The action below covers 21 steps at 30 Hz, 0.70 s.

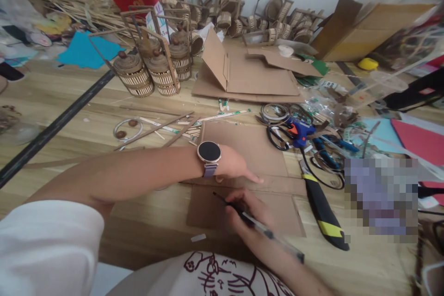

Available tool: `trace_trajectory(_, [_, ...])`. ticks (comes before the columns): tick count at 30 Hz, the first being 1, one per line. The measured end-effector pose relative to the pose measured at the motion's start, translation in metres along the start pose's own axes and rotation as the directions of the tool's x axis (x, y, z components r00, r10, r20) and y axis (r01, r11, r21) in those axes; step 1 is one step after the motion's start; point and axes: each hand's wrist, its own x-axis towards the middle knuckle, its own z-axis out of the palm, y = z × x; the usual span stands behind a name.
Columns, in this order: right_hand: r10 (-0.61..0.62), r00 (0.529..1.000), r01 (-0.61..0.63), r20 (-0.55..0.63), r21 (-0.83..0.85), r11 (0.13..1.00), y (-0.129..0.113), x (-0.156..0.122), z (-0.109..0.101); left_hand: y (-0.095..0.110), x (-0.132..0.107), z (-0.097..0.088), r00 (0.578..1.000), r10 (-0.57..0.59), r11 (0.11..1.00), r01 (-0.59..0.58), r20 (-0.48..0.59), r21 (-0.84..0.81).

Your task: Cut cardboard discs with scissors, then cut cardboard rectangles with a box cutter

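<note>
My left hand [233, 163], with a round watch on its wrist, lies across a brown cardboard sheet [265, 143]. Its index finger stretches out onto a narrow cardboard strip [286, 185]; the other fingers are mostly hidden. Just below it, my right hand [247, 215] grips a dark pen [256, 225] whose tip points up and left. Under the pen is another cardboard piece [286, 215]; I cannot tell whether the tip touches it. A black and yellow utility knife [321, 208] rests to the right of the cardboard.
A blue glue gun [301, 132] and coiled wire lie to the right. Small lidded stick baskets [133, 74] stand at the back left. Folded cardboard [260, 78] sits behind my hands, among thin wooden sticks [173, 129]. A cardboard box [367, 30] is at the back right.
</note>
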Motion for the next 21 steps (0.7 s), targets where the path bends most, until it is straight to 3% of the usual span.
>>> trace_trajectory(7, [0.008,1.000,-0.008,-0.013,0.004,1.000,0.008,0.015,0.037,0.005,-0.005,-0.005,0.998,-0.042,0.998,0.039,-0.053,-0.052])
trace_trajectory(21, [-0.061,0.998,0.061,-0.017,-0.021,0.998,0.004,0.021,0.046,0.008,-0.009,-0.010,0.995,-0.084,0.989,0.076,-0.062,-0.123])
